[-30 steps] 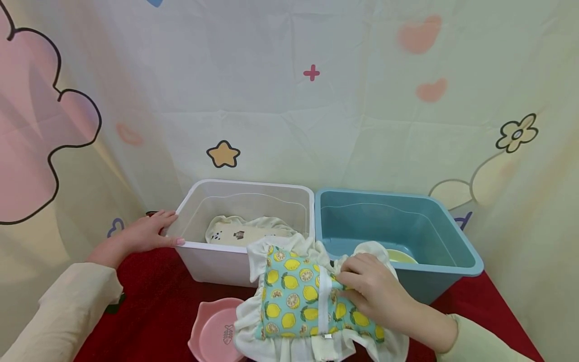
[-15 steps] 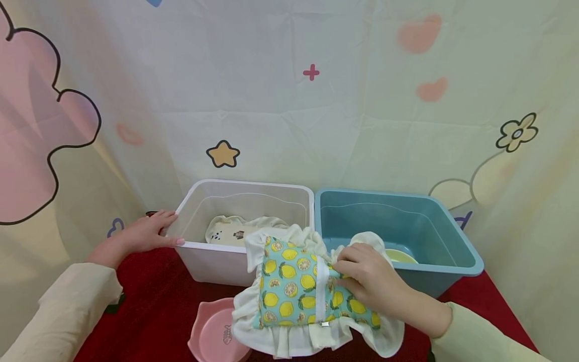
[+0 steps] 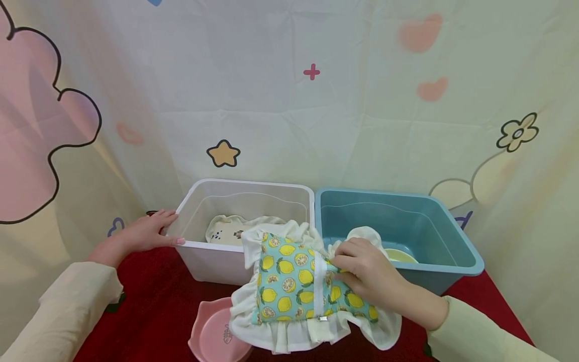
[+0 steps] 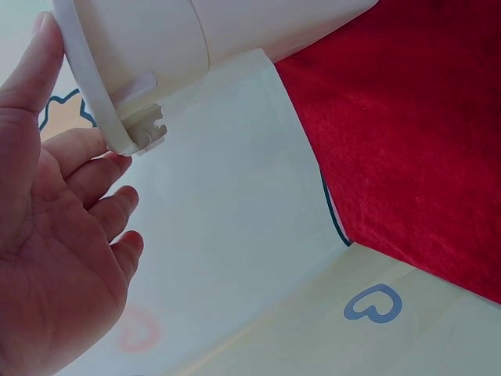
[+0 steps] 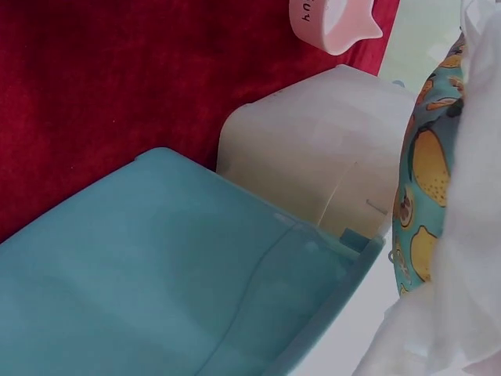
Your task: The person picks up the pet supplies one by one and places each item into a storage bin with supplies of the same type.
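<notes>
My right hand (image 3: 368, 271) pinches a lemon-print ruffled cushion (image 3: 289, 281) near its right side, its fingertips partly hidden in the fabric. The cushion is turquoise with white frills and a white band, and hangs in front of both bins. The right wrist view shows its puffy edge (image 5: 423, 180) at the right. With its fingers spread, my left hand (image 3: 142, 234) rests on the left front corner of a white bin (image 3: 217, 261). In the left wrist view the thumb and fingertips touch the bin's rim (image 4: 90, 86). Inside this bin lies a cream ruffled cloth (image 3: 228, 231), partly hidden.
A blue bin (image 3: 375, 221) stands against the white one's right side, with a pale green round thing (image 3: 400, 255) inside. A pink bowl with pointed ears (image 3: 217, 329) sits on the red cloth (image 3: 149, 301) in front. Behind hangs a printed curtain (image 3: 271, 110).
The right hand has raised the lemon-print cushion slightly and moved it a little to the left. More of the pink bowl shows. The left hand stays on the white bin's corner.
</notes>
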